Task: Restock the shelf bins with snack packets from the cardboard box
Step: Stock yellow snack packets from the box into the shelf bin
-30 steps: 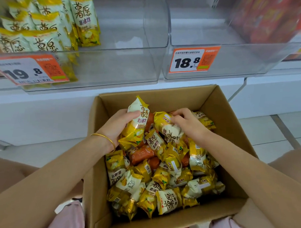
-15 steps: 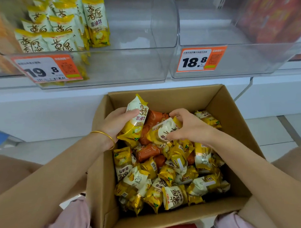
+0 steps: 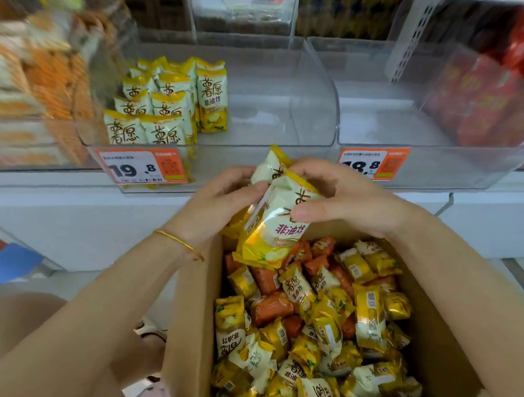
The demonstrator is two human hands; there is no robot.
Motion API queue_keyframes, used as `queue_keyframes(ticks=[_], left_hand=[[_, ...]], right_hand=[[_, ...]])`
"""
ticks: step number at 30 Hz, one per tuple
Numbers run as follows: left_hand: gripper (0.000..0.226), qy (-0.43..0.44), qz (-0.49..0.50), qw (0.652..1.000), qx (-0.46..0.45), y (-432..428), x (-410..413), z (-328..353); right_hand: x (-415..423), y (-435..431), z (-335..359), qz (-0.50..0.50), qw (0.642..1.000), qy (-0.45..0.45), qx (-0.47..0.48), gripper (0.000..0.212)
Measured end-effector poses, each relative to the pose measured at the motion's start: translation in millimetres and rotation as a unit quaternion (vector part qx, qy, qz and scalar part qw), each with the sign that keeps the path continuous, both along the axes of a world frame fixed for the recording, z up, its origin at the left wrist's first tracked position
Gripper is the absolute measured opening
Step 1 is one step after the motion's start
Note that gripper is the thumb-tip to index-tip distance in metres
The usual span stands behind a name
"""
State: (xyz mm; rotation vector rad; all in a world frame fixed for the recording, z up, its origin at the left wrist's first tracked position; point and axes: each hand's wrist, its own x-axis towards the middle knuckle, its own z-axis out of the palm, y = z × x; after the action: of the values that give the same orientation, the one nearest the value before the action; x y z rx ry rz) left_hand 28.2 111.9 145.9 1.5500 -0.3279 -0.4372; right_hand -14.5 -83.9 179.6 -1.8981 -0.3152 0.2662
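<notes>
1. The cardboard box (image 3: 191,329) stands below and in front of the shelf, with loose snack packets (image 3: 310,318) piled inside.
2. Above its far edge, the left hand (image 3: 222,197) and right hand (image 3: 350,198) grip the held packets (image 3: 271,222) between them.
3. Behind the hands sits a shelf bin (image 3: 266,115), with stacked packets (image 3: 169,106) in its left part.
4. A second bin (image 3: 382,119) adjoins it on the right.

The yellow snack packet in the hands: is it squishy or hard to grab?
Probably soft and puffy: the yellow-and-white foil snack packet creases under the thumb of the right hand. It is likely light, since fingertips alone hold it up. Its shiny wrapper may be a bit slippery.
</notes>
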Motion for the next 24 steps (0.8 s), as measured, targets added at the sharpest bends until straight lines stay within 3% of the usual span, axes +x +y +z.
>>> queue_keyframes(ticks=[2, 4, 7, 9, 10, 14, 19, 22, 24], left_hand=[[0.032, -0.06, 0.035, 0.998, 0.001, 9.1, 15.2, 28.0], [0.025, -0.185, 0.11, 0.975, 0.046, 22.1, 33.8, 51.5], [0.036, -0.422, 0.202, 0.853, 0.23, 45.3, 68.1, 65.9], [0.04, -0.458, 0.205, 0.794, 0.343, 61.8, 94.1, 59.1], [0.041, -0.448, 0.192, 0.785, 0.382, 65.8, 101.7, 53.2], [0.038, -0.391, 0.146, 0.797, 0.437, 72.2, 121.1, 41.1], [0.055, -0.379, 0.137, 0.801, 0.443, 74.5, 120.4, 34.5], [0.051, -0.38, 0.134, 0.8, 0.445, 76.6, 115.2, 34.6], [0.044, -0.386, 0.14, 0.798, 0.442, 75.6, 114.5, 35.0]], right_hand=[[19.8, 7.3, 28.1, 0.01, 0.999, -0.037, 0.014, 0.033], [42.5, 12.6, 54.2, 0.007, 0.996, -0.072, 0.045, 0.037], [86.3, 18.1, 83.5, -0.054, 0.991, -0.106, 0.055, 0.033], [119.7, 22.8, 90.2, -0.084, 0.99, -0.11, 0.001, 0.037], [131.9, 24.0, 87.4, -0.092, 0.99, -0.101, -0.043, 0.041], [175.3, 47.4, 50.7, -0.066, 0.977, -0.023, -0.203, 0.041], [210.1, 71.0, 22.0, -0.048, 0.964, -0.048, -0.257, 0.046], [218.3, 79.3, 15.9, -0.036, 0.955, -0.07, -0.287, 0.029], [219.2, 79.7, 11.9, -0.041, 0.963, -0.067, -0.256, 0.027]])
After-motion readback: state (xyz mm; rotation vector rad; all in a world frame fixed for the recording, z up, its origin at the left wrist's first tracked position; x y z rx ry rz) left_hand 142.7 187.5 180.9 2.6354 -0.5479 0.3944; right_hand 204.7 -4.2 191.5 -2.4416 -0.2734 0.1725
